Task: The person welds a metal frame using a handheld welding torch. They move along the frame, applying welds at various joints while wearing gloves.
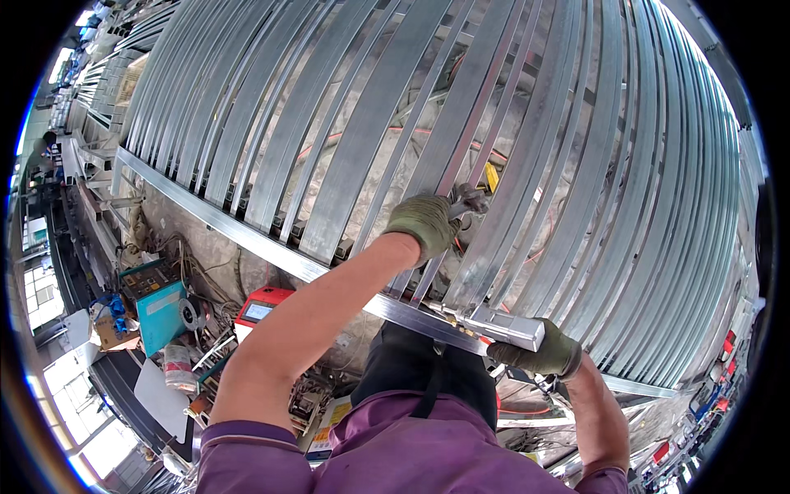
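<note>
My left hand [424, 226], in a green work glove, reaches out over the long metal bars [370, 132]. Its fingers are closed around a grey metal tool [469, 202] with a rounded, lumpy end, whose exact kind I cannot make out. Lower and to the right, my right hand [539, 350], gloved too, grips a silver box-shaped hand tool [510, 327] from below. That tool's narrow front end points left, close above the front rail [424, 323] and the bar ends. Part of its grip is hidden by the glove.
Flat bars and narrower ones span the frame with gaps between them. Below lie hoses and a yellow object [491, 176]. Left of my body are a red machine with a screen [262, 309], a turquoise box [159, 313] and tangled cables. A person [45, 156] is far left.
</note>
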The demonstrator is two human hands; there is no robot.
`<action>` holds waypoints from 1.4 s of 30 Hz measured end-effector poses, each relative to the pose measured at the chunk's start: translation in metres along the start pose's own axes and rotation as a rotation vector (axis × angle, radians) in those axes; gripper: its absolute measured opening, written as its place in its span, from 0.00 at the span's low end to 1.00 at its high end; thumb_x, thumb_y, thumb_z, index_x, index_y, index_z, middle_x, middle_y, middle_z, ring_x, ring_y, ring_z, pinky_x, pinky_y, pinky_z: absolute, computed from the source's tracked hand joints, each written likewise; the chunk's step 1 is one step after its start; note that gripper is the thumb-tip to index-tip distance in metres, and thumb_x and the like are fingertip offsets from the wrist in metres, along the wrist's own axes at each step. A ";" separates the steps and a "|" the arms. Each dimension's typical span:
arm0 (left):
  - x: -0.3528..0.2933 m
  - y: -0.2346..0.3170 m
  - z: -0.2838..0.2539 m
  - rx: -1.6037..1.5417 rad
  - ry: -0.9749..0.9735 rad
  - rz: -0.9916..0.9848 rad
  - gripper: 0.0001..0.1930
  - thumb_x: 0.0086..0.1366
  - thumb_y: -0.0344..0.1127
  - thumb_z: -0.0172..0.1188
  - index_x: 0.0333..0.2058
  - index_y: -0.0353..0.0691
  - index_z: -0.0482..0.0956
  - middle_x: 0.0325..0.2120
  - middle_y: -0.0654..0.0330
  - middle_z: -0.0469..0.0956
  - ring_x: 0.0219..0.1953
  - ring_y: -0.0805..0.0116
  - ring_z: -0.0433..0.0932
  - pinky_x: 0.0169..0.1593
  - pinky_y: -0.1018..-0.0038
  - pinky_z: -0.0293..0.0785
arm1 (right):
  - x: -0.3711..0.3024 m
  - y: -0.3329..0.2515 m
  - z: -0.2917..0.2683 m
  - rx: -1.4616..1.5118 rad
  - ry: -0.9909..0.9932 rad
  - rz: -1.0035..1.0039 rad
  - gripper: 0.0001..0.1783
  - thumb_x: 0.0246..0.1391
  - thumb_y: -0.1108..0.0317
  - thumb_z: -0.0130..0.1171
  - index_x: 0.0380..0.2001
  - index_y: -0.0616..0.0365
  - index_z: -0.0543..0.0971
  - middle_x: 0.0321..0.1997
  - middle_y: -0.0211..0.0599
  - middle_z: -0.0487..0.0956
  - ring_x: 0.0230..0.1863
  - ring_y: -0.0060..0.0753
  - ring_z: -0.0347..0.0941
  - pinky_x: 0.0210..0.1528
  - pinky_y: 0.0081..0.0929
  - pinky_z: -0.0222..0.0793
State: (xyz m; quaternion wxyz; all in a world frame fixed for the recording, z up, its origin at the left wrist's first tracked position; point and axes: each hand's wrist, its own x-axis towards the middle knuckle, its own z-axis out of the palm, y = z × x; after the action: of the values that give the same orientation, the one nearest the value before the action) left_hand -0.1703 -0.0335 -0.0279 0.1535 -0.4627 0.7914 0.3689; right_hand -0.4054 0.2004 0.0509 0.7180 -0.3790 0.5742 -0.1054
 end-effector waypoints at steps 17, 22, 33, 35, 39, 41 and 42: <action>-0.015 0.011 0.003 -0.210 0.138 -0.145 0.21 0.76 0.50 0.62 0.43 0.34 0.83 0.39 0.44 0.87 0.45 0.43 0.86 0.54 0.53 0.80 | -0.017 0.008 0.000 0.062 0.062 -0.174 0.23 0.63 0.60 0.79 0.56 0.60 0.87 0.43 0.35 0.92 0.44 0.22 0.87 0.48 0.27 0.84; -0.078 -0.014 0.002 -0.510 0.361 -0.201 0.16 0.77 0.47 0.63 0.39 0.37 0.80 0.30 0.54 0.82 0.29 0.59 0.81 0.38 0.59 0.81 | -0.039 0.038 0.007 0.117 0.137 -0.250 0.22 0.64 0.64 0.78 0.57 0.61 0.86 0.43 0.35 0.92 0.42 0.21 0.88 0.43 0.27 0.85; -0.126 -0.053 0.084 -1.079 -0.013 -0.559 0.10 0.79 0.27 0.51 0.48 0.41 0.83 0.31 0.66 0.81 0.25 0.78 0.74 0.21 0.76 0.69 | -0.057 0.063 0.033 0.174 0.223 -0.213 0.25 0.62 0.65 0.79 0.60 0.58 0.85 0.50 0.35 0.91 0.49 0.23 0.87 0.51 0.28 0.84; -0.131 -0.059 0.080 -1.235 0.086 -0.465 0.10 0.78 0.27 0.52 0.47 0.41 0.83 0.30 0.66 0.80 0.26 0.79 0.75 0.23 0.76 0.70 | -0.059 0.061 0.033 0.099 0.241 -0.234 0.25 0.62 0.64 0.80 0.60 0.58 0.85 0.50 0.36 0.92 0.49 0.24 0.87 0.50 0.29 0.84; -0.119 -0.059 0.093 -0.792 0.099 -0.322 0.06 0.79 0.33 0.58 0.46 0.43 0.84 0.28 0.68 0.80 0.27 0.78 0.74 0.27 0.76 0.68 | -0.057 0.064 0.029 0.065 0.220 -0.264 0.26 0.61 0.62 0.80 0.60 0.57 0.86 0.49 0.37 0.92 0.48 0.27 0.88 0.50 0.30 0.85; -0.116 -0.053 0.084 -0.739 -0.057 -0.417 0.07 0.79 0.35 0.59 0.46 0.42 0.84 0.27 0.68 0.79 0.27 0.79 0.72 0.29 0.74 0.68 | -0.054 0.067 0.029 0.075 0.238 -0.242 0.26 0.61 0.61 0.80 0.59 0.57 0.86 0.49 0.38 0.92 0.47 0.28 0.89 0.50 0.30 0.85; -0.118 -0.041 0.069 -0.709 -0.142 -0.466 0.08 0.79 0.36 0.59 0.45 0.41 0.84 0.27 0.68 0.79 0.26 0.79 0.72 0.30 0.73 0.68 | -0.055 0.068 0.031 0.086 0.248 -0.226 0.26 0.61 0.61 0.80 0.59 0.56 0.86 0.48 0.38 0.92 0.47 0.28 0.89 0.49 0.30 0.85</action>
State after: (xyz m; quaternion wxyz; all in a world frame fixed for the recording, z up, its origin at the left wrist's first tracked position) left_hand -0.0801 0.0776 -0.0240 0.1182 -0.6269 0.4774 0.6042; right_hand -0.4142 0.2930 0.0479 0.6408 -0.3939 0.6072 -0.2558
